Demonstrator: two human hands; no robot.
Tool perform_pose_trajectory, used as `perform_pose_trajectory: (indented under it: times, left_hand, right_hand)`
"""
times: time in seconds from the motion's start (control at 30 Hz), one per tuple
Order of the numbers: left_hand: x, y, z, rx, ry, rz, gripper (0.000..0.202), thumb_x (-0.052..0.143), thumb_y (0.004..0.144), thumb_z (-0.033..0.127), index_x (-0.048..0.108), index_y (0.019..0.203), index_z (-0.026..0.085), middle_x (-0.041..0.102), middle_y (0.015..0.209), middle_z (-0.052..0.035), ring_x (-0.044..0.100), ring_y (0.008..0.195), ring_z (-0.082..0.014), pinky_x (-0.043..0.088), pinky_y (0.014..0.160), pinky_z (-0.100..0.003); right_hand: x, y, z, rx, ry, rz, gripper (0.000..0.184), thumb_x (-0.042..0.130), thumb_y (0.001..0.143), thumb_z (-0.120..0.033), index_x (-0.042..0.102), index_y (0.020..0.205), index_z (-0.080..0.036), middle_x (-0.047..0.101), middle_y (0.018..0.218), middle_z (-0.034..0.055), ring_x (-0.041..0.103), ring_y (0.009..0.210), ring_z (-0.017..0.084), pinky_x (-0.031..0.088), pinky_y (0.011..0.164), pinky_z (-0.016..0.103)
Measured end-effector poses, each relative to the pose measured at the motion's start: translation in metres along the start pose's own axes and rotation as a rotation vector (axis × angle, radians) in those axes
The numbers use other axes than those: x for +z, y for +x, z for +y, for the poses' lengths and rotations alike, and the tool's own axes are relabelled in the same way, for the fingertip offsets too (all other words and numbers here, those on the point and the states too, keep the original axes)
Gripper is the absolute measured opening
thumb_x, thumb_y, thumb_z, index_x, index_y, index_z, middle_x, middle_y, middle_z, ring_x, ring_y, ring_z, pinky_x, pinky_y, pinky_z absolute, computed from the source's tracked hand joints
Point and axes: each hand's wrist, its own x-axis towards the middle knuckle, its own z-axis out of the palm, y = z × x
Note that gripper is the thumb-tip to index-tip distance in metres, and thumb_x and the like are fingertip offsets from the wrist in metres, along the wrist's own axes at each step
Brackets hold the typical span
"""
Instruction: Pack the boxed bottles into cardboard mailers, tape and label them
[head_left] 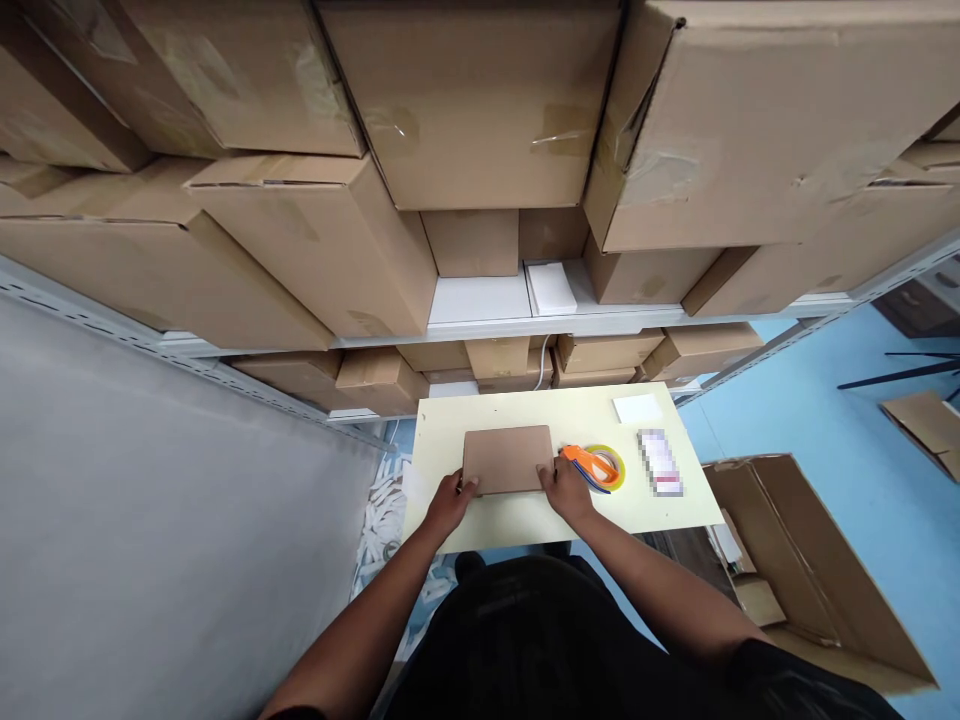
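Observation:
A small flat brown cardboard box (507, 457) lies on a pale yellow table (525, 415). My left hand (451, 501) grips its near left corner, fingers curled on the edge. My right hand (566, 490) grips its near right corner in the same way. Just right of the box sits an orange tape dispenser (592, 465) with a yellow-green tape roll (616, 463). Farther right lie a blurred white item (660, 462) and a white card (637, 408).
Metal shelves (480, 325) stacked with large cardboard boxes (472, 100) rise behind the table. An open cardboard box (810, 560) stands on the blue floor at the right. White packing pieces (382, 520) lie on the floor at the table's left. A grey wall (150, 520) fills the left.

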Motion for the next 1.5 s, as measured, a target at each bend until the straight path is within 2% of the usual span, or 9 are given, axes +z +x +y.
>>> perform_pose_trajectory:
  times: [0.17,0.33,0.53,0.63,0.77,0.9,1.1,1.27,1.5]
  left_hand:
    - [-0.002,0.016,0.005,-0.062,0.071,-0.023,0.057,0.052,0.095,0.056,0.065,0.13,0.013,0.074,0.113,-0.0145,0.071,0.098,-0.028,0.054,0.089,-0.04]
    - [-0.018,-0.009,-0.012,-0.07,0.104,0.008,0.048,0.047,0.098,0.049,0.069,0.122,0.014,0.073,0.12,-0.014,0.069,0.105,-0.0251,0.052,0.096,-0.039]
    - [-0.06,-0.057,-0.023,-0.018,0.147,-0.052,0.034,0.054,0.095,0.039,0.071,0.116,0.018,0.075,0.109,-0.0088,0.069,0.092,-0.0209,0.055,0.087,-0.036]
    - [-0.081,-0.071,-0.012,0.074,0.184,-0.067,0.029,0.054,0.095,0.035,0.071,0.112,0.019,0.074,0.107,-0.0076,0.068,0.093,-0.02,0.055,0.086,-0.034]
    - [-0.09,-0.073,0.029,0.19,0.201,-0.096,0.026,0.052,0.097,0.034,0.072,0.109,0.022,0.073,0.104,-0.0062,0.067,0.094,-0.0198,0.053,0.088,-0.033]
    - [-0.058,-0.049,0.094,0.327,0.178,-0.204,0.029,0.05,0.1,0.037,0.074,0.107,0.023,0.072,0.106,-0.0063,0.067,0.1,-0.0203,0.052,0.093,-0.034]
    - [0.031,0.005,0.171,0.257,-0.015,-0.447,0.041,0.061,0.091,0.051,0.073,0.112,0.018,0.071,0.113,-0.0096,0.066,0.102,-0.0229,0.052,0.09,-0.033]
    - [0.081,0.005,0.187,0.009,-0.09,-0.685,0.042,0.059,0.088,0.056,0.072,0.089,0.016,0.068,0.077,-0.0028,0.059,0.07,-0.0164,0.046,0.066,-0.029]
    - [0.117,0.003,0.196,-0.029,0.124,-0.497,0.03,0.059,0.082,0.044,0.072,0.079,0.017,0.067,0.071,-0.0009,0.058,0.066,-0.0158,0.041,0.062,-0.028]
  right_hand:
    - [0.006,0.009,0.021,-0.016,0.014,0.015,0.04,0.046,0.103,-0.049,0.066,0.108,-0.016,0.072,0.108,0.0141,0.066,0.102,0.026,0.047,0.09,0.033]
    - [0.006,-0.006,0.07,0.077,-0.226,0.281,0.043,0.057,0.095,-0.043,0.062,0.127,-0.014,0.066,0.127,0.019,0.056,0.124,0.034,0.041,0.104,0.042]
    - [0.013,0.006,0.084,0.305,-0.418,0.138,0.042,0.059,0.095,-0.046,0.065,0.12,-0.013,0.069,0.12,0.0211,0.055,0.126,0.037,0.033,0.108,0.05]
    - [0.011,0.01,0.079,0.344,-0.371,0.17,0.038,0.056,0.096,-0.046,0.067,0.114,-0.014,0.07,0.119,0.0203,0.056,0.126,0.037,0.029,0.111,0.053]
    - [-0.004,-0.016,0.081,0.329,-0.231,0.235,0.046,0.051,0.097,-0.055,0.067,0.106,-0.013,0.073,0.103,0.0185,0.066,0.101,0.032,0.044,0.093,0.043]
    - [-0.021,-0.068,0.077,0.223,0.235,0.261,0.049,0.053,0.09,-0.068,0.065,0.09,-0.019,0.069,0.076,0.0057,0.062,0.071,0.023,0.045,0.066,0.031]
    - [-0.036,-0.118,0.06,0.065,0.559,0.118,0.037,0.063,0.085,-0.058,0.065,0.084,-0.021,0.064,0.071,0.0002,0.057,0.067,0.019,0.044,0.063,0.028]
    - [-0.051,-0.126,0.076,-0.005,0.594,0.032,0.029,0.066,0.083,-0.048,0.06,0.077,-0.021,0.058,0.069,-0.0026,0.052,0.065,0.015,0.038,0.06,0.025]
    - [-0.063,-0.119,0.115,0.049,0.593,-0.075,0.035,0.067,0.083,-0.054,0.061,0.075,-0.02,0.058,0.065,-0.0025,0.052,0.062,0.015,0.033,0.057,0.025]
